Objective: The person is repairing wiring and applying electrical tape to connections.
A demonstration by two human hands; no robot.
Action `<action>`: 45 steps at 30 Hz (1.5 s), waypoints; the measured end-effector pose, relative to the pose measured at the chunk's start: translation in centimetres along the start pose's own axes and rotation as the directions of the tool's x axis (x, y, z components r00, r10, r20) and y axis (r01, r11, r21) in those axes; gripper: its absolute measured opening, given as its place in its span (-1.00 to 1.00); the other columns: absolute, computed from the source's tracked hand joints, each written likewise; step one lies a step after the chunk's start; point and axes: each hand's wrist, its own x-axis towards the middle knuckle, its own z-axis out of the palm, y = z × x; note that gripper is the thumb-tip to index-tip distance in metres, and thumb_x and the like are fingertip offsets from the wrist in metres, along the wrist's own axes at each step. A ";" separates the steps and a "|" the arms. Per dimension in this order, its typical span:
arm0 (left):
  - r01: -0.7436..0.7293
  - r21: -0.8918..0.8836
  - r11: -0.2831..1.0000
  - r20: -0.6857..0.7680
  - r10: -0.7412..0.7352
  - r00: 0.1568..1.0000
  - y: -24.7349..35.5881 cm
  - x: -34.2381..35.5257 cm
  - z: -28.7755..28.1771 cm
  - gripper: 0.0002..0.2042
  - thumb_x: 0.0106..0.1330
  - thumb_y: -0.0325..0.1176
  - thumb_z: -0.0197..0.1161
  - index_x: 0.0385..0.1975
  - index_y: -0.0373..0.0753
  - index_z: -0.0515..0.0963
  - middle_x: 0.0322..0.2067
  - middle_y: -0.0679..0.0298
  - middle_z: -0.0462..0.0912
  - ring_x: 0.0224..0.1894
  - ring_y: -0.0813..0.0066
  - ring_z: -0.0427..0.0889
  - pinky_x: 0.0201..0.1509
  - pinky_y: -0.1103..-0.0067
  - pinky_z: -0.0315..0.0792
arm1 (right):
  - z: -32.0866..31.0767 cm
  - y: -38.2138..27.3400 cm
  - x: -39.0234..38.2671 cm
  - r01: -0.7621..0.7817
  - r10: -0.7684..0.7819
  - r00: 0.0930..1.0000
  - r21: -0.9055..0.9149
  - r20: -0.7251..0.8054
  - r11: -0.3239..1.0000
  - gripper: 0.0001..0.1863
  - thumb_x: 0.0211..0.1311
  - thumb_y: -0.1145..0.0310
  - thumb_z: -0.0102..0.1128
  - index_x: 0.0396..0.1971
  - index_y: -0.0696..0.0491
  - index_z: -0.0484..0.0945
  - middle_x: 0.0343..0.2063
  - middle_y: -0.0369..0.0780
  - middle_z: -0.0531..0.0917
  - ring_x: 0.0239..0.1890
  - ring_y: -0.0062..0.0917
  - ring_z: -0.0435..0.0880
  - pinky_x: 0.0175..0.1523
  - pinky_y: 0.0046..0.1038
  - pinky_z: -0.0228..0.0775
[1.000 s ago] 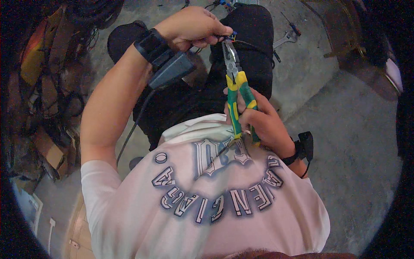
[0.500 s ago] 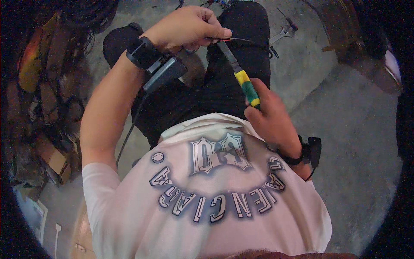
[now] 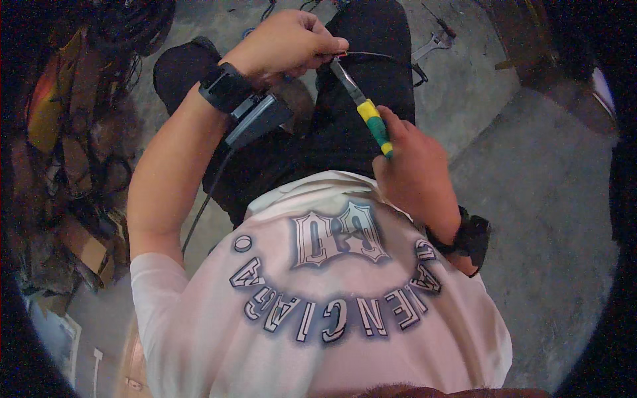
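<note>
My left hand (image 3: 295, 43) is closed above my knees, its thumb and finger pinching a thin dark wire (image 3: 375, 55). A small reddish bit shows at the thumb tip, and the wire runs off to the right across my thigh. In my right hand (image 3: 418, 166) is a knife (image 3: 375, 125) with a yellow and green handle and a flat grey blade. The blade points away from me and its tip reaches just under the pinched part of the wire. I cannot tell whether the edge touches the wire.
An adjustable wrench (image 3: 431, 46) and a dark-handled screwdriver (image 3: 447, 28) lie on the concrete floor (image 3: 531, 199) beyond my right knee. A heap of brown and dark items (image 3: 76, 159) lies at the left. A black device (image 3: 255, 119) with a cord hangs at my left wrist.
Both hands, the wire and the knife sit slightly farther up and to the left in the picture, and the floor tools have shifted likewise. Both grips are the same.
</note>
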 end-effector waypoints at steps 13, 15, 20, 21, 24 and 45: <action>-0.013 -0.138 0.990 0.055 0.021 0.998 -0.9 0.7 -0.1 -0.70 0.21 -0.04 0.39 -0.49 -0.14 0.58 -0.64 0.52 0.46 -0.71 0.76 0.29 -0.69 0.70 0.11 | 2.8 4.9 0.1 -0.551 -0.319 0.826 0.786 0.465 -0.280 -0.31 -0.20 0.48 0.10 0.12 0.29 0.41 -0.12 0.04 0.63 -0.14 -0.15 0.67 0.04 -0.36 0.50; 0.034 -0.133 0.991 0.036 -0.029 0.999 -0.6 0.4 -0.2 -0.76 0.23 -0.19 0.38 -0.50 -0.23 0.60 -0.68 0.44 0.47 -0.73 0.75 0.29 -0.71 0.72 0.07 | 3.6 4.1 0.9 -0.524 -0.379 0.837 0.779 0.395 -0.346 -0.32 -0.20 0.46 0.10 0.10 0.33 0.40 -0.12 0.09 0.61 -0.14 -0.10 0.67 0.05 -0.33 0.51; 0.051 -0.193 0.980 0.052 -0.042 0.998 -1.0 0.6 -0.5 -0.77 0.23 -0.19 0.38 -0.48 -0.23 0.60 -0.68 0.43 0.47 -0.74 0.75 0.28 -0.71 0.72 0.07 | 5.2 3.8 1.6 -0.488 -0.422 0.857 0.726 0.294 -0.485 -0.29 -0.23 0.42 0.11 0.06 0.42 0.37 -0.14 0.20 0.58 -0.13 -0.04 0.68 0.06 -0.26 0.53; 0.052 -0.201 0.978 0.062 -0.040 0.997 -0.9 0.6 -0.6 -0.77 0.23 -0.19 0.38 -0.48 -0.23 0.60 -0.68 0.43 0.47 -0.75 0.74 0.27 -0.72 0.71 0.07 | 5.2 3.7 1.9 -0.491 -0.449 0.849 0.730 0.279 -0.475 -0.25 -0.24 0.41 0.12 0.10 0.42 0.33 -0.14 0.20 0.58 -0.14 -0.05 0.68 0.03 -0.26 0.54; 0.037 -0.205 0.978 0.019 -0.034 0.999 -0.8 0.3 -0.4 -0.76 0.23 -0.20 0.37 -0.48 -0.24 0.59 -0.69 0.42 0.47 -0.75 0.74 0.27 -0.72 0.71 0.08 | 5.3 3.9 2.6 -0.531 -0.501 0.817 0.712 0.286 -0.460 -0.17 -0.26 0.40 0.15 0.18 0.39 0.27 -0.13 0.20 0.58 -0.15 -0.06 0.69 -0.01 -0.29 0.56; 0.062 -0.125 0.990 -0.037 -0.067 0.997 -0.4 0.2 -2.0 -0.75 0.22 -0.06 0.38 -0.48 -0.10 0.61 -0.66 0.56 0.42 -0.75 0.80 0.22 -0.72 0.71 0.01 | 6.2 1.6 3.6 -0.613 -0.550 0.778 0.564 0.305 -0.553 -0.12 -0.28 0.43 0.10 0.26 0.25 0.21 -0.13 0.15 0.57 -0.16 -0.10 0.70 -0.42 -0.53 0.56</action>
